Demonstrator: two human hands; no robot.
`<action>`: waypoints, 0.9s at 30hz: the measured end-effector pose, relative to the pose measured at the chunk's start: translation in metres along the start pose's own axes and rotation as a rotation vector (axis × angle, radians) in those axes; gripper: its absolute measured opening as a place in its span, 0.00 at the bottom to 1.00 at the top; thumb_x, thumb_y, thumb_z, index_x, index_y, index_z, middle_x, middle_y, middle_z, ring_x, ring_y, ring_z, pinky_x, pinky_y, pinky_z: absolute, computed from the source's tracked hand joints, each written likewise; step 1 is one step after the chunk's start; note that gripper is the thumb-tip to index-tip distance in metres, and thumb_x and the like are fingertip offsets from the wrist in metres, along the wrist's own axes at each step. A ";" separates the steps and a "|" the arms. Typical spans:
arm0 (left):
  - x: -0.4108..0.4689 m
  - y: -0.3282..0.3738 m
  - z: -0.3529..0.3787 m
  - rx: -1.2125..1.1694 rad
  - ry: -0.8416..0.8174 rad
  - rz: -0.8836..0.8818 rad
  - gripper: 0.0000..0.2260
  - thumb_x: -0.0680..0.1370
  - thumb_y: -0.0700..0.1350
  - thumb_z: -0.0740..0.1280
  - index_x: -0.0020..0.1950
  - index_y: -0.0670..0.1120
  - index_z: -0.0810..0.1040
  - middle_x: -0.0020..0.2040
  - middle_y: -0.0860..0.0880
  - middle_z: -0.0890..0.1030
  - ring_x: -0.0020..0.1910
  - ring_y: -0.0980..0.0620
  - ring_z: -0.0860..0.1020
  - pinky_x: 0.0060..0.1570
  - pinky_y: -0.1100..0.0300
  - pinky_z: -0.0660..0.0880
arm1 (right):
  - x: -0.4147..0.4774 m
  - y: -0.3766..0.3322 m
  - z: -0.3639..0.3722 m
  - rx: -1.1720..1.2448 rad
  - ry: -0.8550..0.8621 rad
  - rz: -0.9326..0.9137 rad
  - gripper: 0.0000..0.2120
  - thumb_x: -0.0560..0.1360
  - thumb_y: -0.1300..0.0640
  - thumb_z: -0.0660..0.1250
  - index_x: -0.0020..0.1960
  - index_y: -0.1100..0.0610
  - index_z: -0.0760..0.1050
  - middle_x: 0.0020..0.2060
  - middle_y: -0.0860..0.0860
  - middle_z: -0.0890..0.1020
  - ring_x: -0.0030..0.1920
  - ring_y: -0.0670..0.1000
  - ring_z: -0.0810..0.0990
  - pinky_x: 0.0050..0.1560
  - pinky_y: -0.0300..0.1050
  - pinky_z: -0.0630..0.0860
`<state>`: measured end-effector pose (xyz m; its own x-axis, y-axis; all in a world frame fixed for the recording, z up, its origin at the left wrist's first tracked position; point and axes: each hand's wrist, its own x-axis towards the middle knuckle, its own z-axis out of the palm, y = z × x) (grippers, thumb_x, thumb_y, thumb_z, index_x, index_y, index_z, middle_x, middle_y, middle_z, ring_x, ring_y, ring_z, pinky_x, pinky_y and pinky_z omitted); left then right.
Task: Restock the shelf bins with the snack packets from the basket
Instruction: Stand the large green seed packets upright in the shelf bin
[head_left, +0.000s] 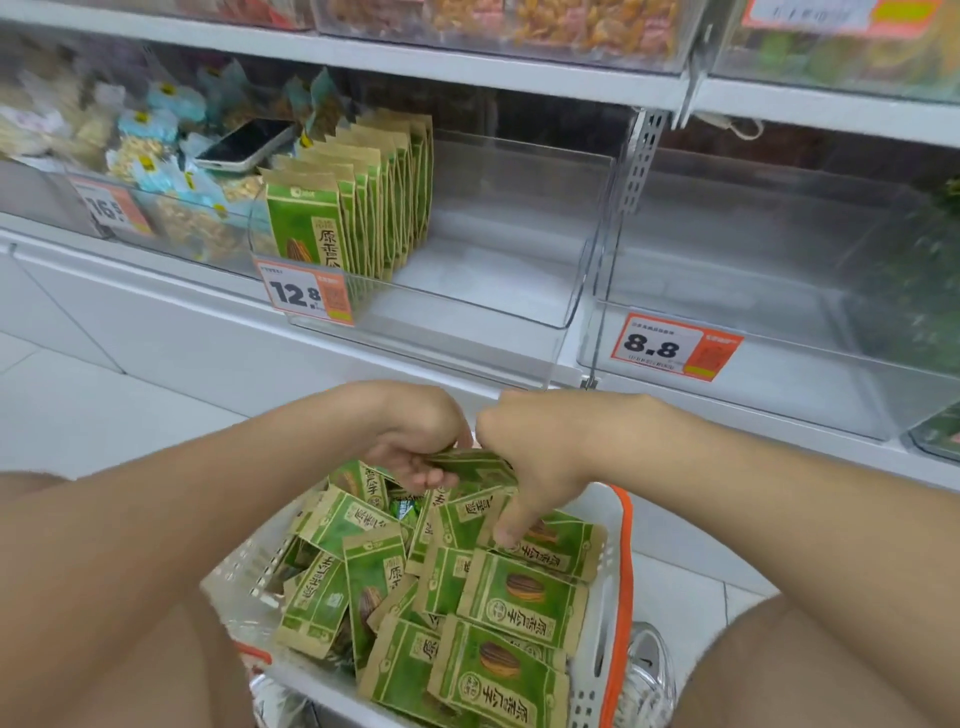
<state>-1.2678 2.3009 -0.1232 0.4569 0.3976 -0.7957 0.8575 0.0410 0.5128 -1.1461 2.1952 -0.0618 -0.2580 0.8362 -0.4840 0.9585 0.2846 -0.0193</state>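
A white basket (597, 649) with an orange handle sits low between the person's knees, heaped with green and kraft-brown snack packets (519, 592) printed with a sunflower seed. Above, a clear shelf bin (467, 312) holds an upright row of the same packets (363, 208) at its left side. The left hand (415, 441) grips a few gathered packets (467, 462). The right hand (540, 467) reaches down, fingers pinching another packet (556, 545).
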 end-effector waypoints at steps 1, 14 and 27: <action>-0.006 0.001 -0.006 -0.002 -0.021 -0.035 0.17 0.87 0.42 0.50 0.59 0.39 0.78 0.33 0.47 0.77 0.22 0.57 0.70 0.22 0.66 0.68 | 0.001 0.000 -0.002 0.052 0.099 -0.007 0.21 0.70 0.41 0.79 0.40 0.54 0.71 0.35 0.49 0.76 0.39 0.52 0.77 0.28 0.45 0.67; -0.081 0.007 -0.066 -0.070 0.833 0.631 0.34 0.80 0.69 0.63 0.34 0.39 0.82 0.28 0.41 0.82 0.25 0.47 0.80 0.25 0.59 0.73 | 0.023 0.003 -0.033 0.784 0.877 0.129 0.13 0.78 0.49 0.73 0.60 0.47 0.74 0.33 0.48 0.85 0.40 0.47 0.82 0.49 0.48 0.78; -0.082 0.001 -0.126 -0.012 1.411 0.682 0.09 0.84 0.45 0.59 0.50 0.47 0.79 0.47 0.49 0.83 0.47 0.47 0.81 0.49 0.49 0.77 | 0.041 -0.011 -0.066 1.102 1.257 -0.011 0.11 0.82 0.52 0.69 0.61 0.52 0.71 0.44 0.47 0.88 0.40 0.51 0.87 0.41 0.58 0.83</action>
<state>-1.3342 2.3834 -0.0172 0.1549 0.8474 0.5078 0.5844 -0.4930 0.6445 -1.1754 2.2573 -0.0238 0.3275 0.8224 0.4652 0.4368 0.3048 -0.8463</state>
